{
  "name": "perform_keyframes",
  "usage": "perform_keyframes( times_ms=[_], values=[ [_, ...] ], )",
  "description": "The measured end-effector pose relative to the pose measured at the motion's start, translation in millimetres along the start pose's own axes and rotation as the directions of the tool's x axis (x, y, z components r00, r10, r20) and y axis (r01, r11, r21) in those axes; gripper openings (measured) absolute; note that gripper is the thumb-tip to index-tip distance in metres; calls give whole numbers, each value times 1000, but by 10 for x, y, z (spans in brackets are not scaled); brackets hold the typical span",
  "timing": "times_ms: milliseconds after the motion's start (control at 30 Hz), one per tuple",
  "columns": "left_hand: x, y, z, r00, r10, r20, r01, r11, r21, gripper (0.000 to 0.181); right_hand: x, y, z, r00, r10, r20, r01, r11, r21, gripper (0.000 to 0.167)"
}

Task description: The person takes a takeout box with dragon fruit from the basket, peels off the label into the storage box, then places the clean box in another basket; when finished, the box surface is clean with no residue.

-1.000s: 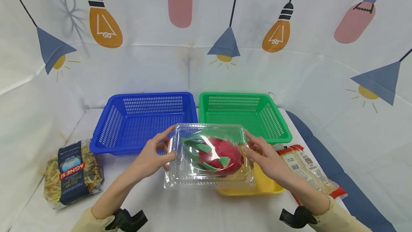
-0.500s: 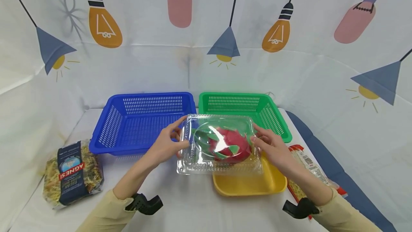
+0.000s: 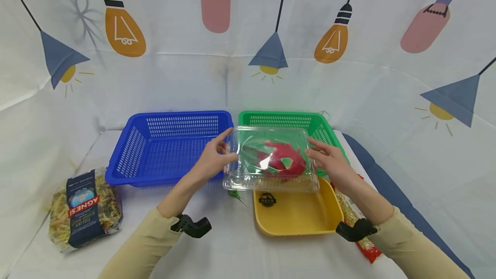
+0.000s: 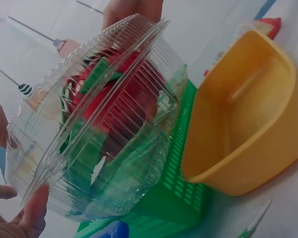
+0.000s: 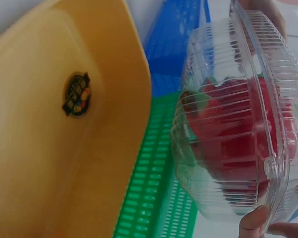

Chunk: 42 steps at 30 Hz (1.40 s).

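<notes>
A clear plastic clamshell box is held in the air between both hands, over the front of the green basket and the back of the yellow tub. Inside it lies a red dragon fruit with green scales, seen also through the ribbed wall in both wrist views. My left hand pinches the box's left edge, thumb on the near face. On the opposite edge, my right hand grips the rim between thumb and fingers. The lid looks closed, its two rims together in the right wrist view.
A blue basket stands at the back left, beside the green one. At the far left lies a bag of Agnesi pasta. A red-ended packet is partly hidden under the right forearm. A small green item lies left of the tub.
Both hands have carried the box away from the body and slightly right, from in front of the baskets to over the green one. More of the yellow tub and the small green item now show.
</notes>
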<state>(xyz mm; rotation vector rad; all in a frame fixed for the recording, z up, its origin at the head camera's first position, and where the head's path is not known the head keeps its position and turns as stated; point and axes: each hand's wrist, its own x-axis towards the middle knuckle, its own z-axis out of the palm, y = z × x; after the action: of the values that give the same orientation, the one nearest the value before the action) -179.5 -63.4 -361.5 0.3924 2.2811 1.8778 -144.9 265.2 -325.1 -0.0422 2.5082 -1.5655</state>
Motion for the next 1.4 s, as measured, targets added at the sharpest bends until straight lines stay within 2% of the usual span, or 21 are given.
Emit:
perform_keyframes(
  times_ms=[300, 500, 667, 833, 1067, 1233, 1400],
  values=[
    [265, -7, 85, 1000, 13, 10, -12, 999, -30, 82, 222, 61, -175, 999, 31, 26, -33, 996, 81, 63],
    [406, -35, 77, 998, 33, 48, -31, 999, -32, 81, 335, 50, -256, 998, 43, 45, -48, 989, 138, 61],
    [535, -2, 94, 998, 15, 57, -14, 1000, -23, 81, 438, 35, -339, 997, 41, 60, -51, 985, 163, 60],
    [673, 18, 119, 998, -26, 65, 27, 999, -19, 80, 547, 40, -432, 996, 56, 72, -66, 987, 143, 64],
    [828, 37, 114, 991, -90, 96, 91, 996, -8, 79, 706, 30, -561, 990, 80, 116, -90, 992, 87, 62],
    [927, 34, 88, 981, -132, 143, 132, 991, 7, 79, 840, 27, -665, 979, 93, 183, -102, 994, 36, 64],
    [1036, 41, 72, 964, -195, 179, 196, 981, 12, 79, 965, 1, -725, 968, 123, 219, -112, 992, -62, 65]
  ],
)
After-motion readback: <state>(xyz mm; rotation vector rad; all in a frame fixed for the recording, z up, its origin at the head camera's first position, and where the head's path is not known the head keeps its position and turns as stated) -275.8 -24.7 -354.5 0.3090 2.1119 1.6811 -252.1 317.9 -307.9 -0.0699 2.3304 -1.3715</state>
